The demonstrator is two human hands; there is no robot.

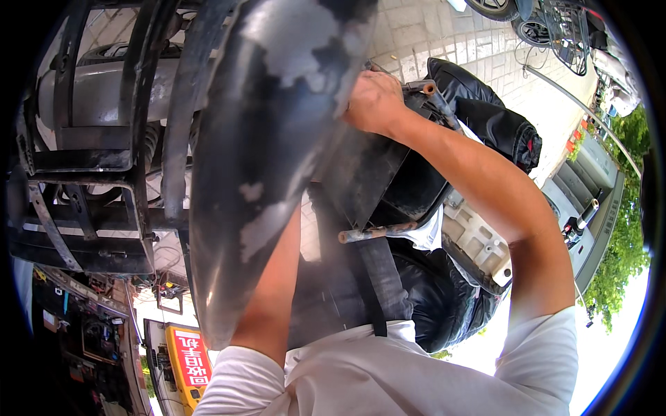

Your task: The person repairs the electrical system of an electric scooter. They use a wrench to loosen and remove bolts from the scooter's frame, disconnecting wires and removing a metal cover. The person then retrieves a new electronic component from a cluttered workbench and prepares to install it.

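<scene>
A long curved black panel (243,159), glossy with worn grey patches, fills the middle of the head view close up. My right hand (374,100) is closed at the panel's right edge; what its fingers grip is hidden. My left forearm (276,298) passes behind the panel, which covers the whole left hand. Right of the panel is a two-wheeler's opened body, with a dark box-like cavity (416,184), a rusty tube end (374,234) and a pale moulded plastic part (475,239).
A black metal rack (83,159) stands at the left beside the panel. Black padded covers (496,132) hang at the right. Parked vehicles with a wheel (496,7) stand on paving (423,28) at the top right. A yellow-and-red sign (187,360) is at the lower left.
</scene>
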